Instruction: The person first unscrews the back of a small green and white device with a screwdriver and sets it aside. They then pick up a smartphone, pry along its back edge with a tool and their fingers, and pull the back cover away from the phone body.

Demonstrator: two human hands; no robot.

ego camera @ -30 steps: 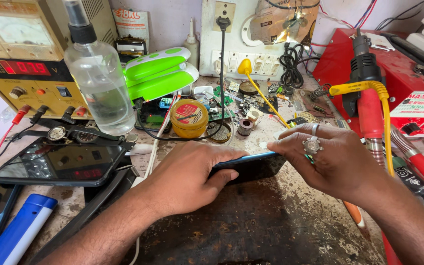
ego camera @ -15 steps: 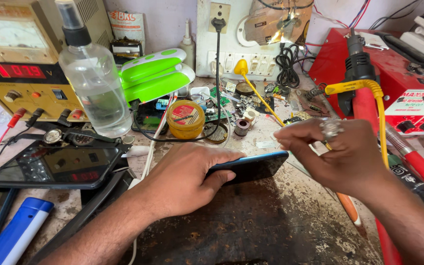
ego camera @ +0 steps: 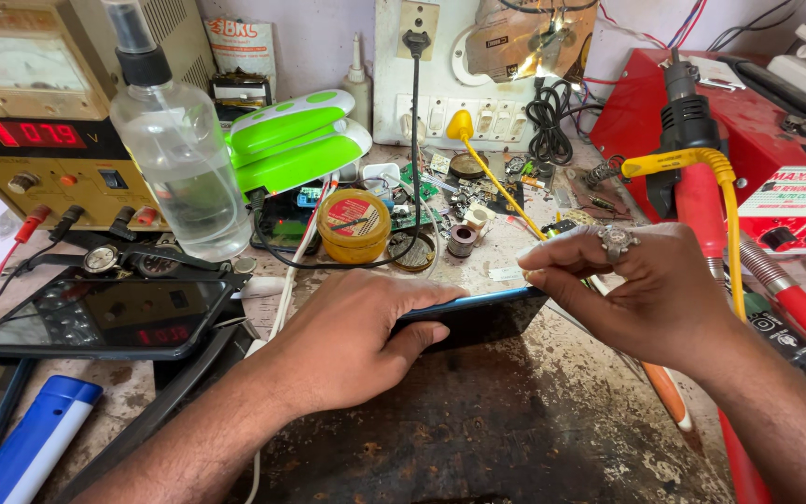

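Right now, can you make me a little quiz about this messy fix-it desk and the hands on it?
1. True or false: the left hand lies flat on top of the dark phone.
2. Which thing stands nearest the clear spray bottle? A) the green and white lamp B) the red box C) the blue tube
3. Fill in: the right hand wears a silver ____ on one finger.

Key: 1 true. 2 A. 3 ring; that hand pinches at the phone's far right end, though its grip there is partly hidden.
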